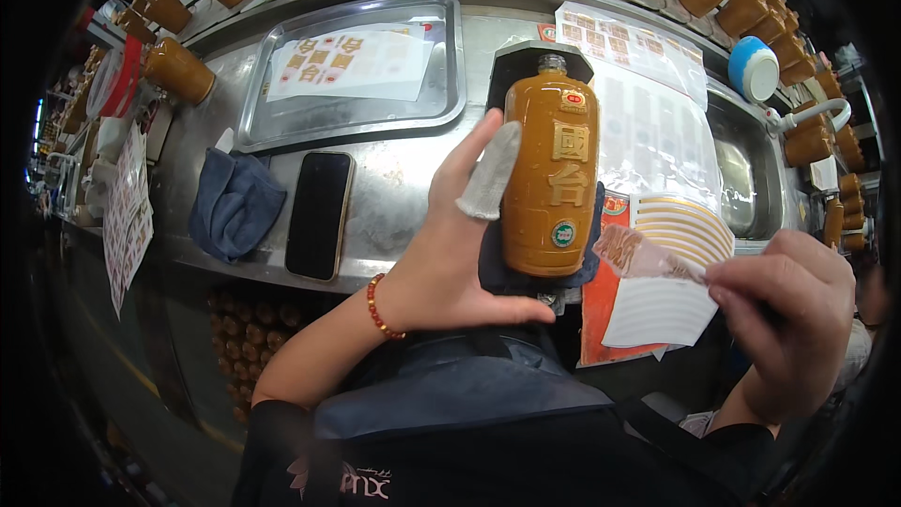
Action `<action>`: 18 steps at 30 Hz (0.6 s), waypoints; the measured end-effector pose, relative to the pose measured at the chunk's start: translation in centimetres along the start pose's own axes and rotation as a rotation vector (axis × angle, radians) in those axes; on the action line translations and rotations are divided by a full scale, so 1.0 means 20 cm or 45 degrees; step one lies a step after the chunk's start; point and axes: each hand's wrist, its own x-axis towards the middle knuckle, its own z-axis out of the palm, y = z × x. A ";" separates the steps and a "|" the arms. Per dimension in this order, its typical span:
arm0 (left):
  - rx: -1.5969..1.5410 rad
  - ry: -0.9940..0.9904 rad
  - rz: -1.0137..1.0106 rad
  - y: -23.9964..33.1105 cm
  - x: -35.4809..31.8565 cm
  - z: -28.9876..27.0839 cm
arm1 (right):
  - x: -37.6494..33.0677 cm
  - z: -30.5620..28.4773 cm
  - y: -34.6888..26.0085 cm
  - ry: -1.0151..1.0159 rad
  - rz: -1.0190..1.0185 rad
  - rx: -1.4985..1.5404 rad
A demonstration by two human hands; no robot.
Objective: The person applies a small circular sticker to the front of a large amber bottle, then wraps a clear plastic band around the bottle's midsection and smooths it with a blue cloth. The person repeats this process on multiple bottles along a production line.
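Observation:
An amber-brown bottle [551,192] with raised gold characters and small red and green emblems rests face up on a dark cloth [589,268], its neck at a black angular support [511,64]. Along the bottle's left side is my left hand [441,258], fingers spread and thumb stretched below the base; a white cover wraps one finger, and whether it touches the bottle is hard to tell. My right hand [788,305] pinches a translucent decal film [638,255] with gold-brown marks. Beneath that film lies a sheet of curved gold strips [690,225] over a red board [598,324].
At the left are a metal tray [361,122] with a decal sheet [352,61], a phone [321,216] and a blue-grey cloth [235,202]. Plastic-covered sheets [648,122] lie right of the bottle, beside a sink [737,160]. More brown bottles [178,70] line the back and sides.

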 end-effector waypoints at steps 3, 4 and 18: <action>-0.681 -0.268 0.036 0.18 0.14 -0.13 | 0.03 0.01 -0.03 -0.082 -0.178 0.151; -0.881 -0.390 -0.003 0.23 0.17 -0.15 | 0.05 0.01 -0.04 -0.107 -0.242 0.207; -0.565 -0.201 -0.675 0.13 0.00 -0.08 | -0.12 0.58 0.25 0.015 0.701 1.404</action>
